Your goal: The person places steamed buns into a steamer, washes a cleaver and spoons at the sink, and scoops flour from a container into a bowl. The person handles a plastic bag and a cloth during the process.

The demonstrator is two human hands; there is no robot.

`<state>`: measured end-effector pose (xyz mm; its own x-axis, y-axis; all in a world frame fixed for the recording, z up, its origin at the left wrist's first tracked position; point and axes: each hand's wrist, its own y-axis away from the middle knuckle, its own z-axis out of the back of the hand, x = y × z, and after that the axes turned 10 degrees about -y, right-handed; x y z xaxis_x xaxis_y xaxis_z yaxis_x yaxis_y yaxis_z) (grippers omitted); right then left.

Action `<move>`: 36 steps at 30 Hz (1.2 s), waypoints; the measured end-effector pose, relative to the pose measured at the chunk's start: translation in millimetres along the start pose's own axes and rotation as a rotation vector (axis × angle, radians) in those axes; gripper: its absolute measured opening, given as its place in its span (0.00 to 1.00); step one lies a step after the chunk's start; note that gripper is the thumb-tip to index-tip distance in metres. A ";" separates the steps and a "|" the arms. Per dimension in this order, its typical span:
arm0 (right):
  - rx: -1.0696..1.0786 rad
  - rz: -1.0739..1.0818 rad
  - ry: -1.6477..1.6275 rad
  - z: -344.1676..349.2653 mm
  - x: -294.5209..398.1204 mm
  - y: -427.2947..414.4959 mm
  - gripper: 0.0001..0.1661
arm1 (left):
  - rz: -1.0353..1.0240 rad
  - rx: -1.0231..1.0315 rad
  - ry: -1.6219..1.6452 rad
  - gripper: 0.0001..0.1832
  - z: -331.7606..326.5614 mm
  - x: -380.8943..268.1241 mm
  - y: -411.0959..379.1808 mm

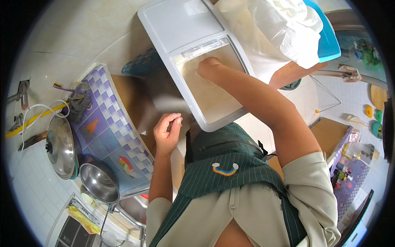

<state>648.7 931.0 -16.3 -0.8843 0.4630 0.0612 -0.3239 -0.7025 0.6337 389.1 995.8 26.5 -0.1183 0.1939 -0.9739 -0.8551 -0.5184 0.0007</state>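
Note:
A light grey storage bin [197, 116] stands before me, and through its open hatch I see a pale, fine-grained foodstuff [213, 100], likely rice or flour. My right hand [209, 68] reaches down through the hatch to the foodstuff near the far left corner. Its fingers are bent and their tips are hidden, so whether it holds any is unclear. The rear lid panel [185, 24] is flat and covers the far half of the bin. My left hand [168, 132] hovers left of the bin's near corner, loosely curled with nothing visible in it.
A white plastic sack [287, 27] and a blue plastic tub [330, 43] adjoin the bin at right. Along the left runs a tiled counter [106, 136] bearing a lidded pan [61, 145] and a steel bowl [99, 182]. A sink [134, 208] lies nearer me.

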 end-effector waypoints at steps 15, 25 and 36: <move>-0.899 0.065 -0.704 71.9 -10.2 257.2 0.12 | -0.123 0.201 0.538 0.42 -64.4 -144.1 -16.4; -1.259 0.054 -1.322 -26.3 -49.6 385.1 0.14 | 0.072 0.437 0.580 0.36 -181.2 -191.1 21.4; -1.605 -0.195 -0.577 -99.7 -66.0 451.8 0.16 | 0.057 0.611 0.512 0.34 -273.2 -192.9 68.9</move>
<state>527.1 529.2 189.1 -0.6840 0.4680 0.5596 -0.7091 -0.2465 -0.6606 490.8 695.2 152.4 -0.0506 -0.3029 -0.9517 -0.9976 0.0611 0.0336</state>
